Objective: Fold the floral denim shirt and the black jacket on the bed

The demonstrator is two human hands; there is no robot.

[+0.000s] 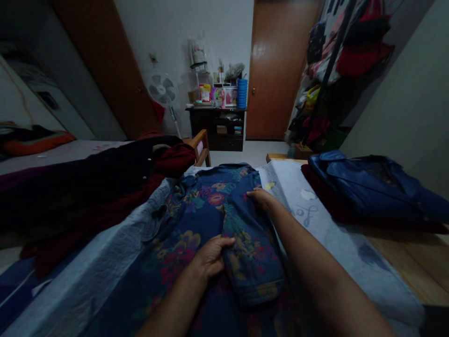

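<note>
A dark blue garment with a colourful flower print [196, 229] lies spread on a pale cloth. One sleeve [250, 252] is folded over its body, with the cuff toward me. My left hand [212, 256] pinches the sleeve's left edge between thumb and fingers. Farther up, on the right side, my right hand [261, 197] has its fingers closed on the garment near the shoulder.
Dark and maroon clothes [105, 178] are heaped at the left. Folded blue clothing [372, 187] rests on the right over a wooden surface [410, 257]. Beyond stand a fan [163, 89], a dark cabinet [215, 128] and a wooden door [273, 70].
</note>
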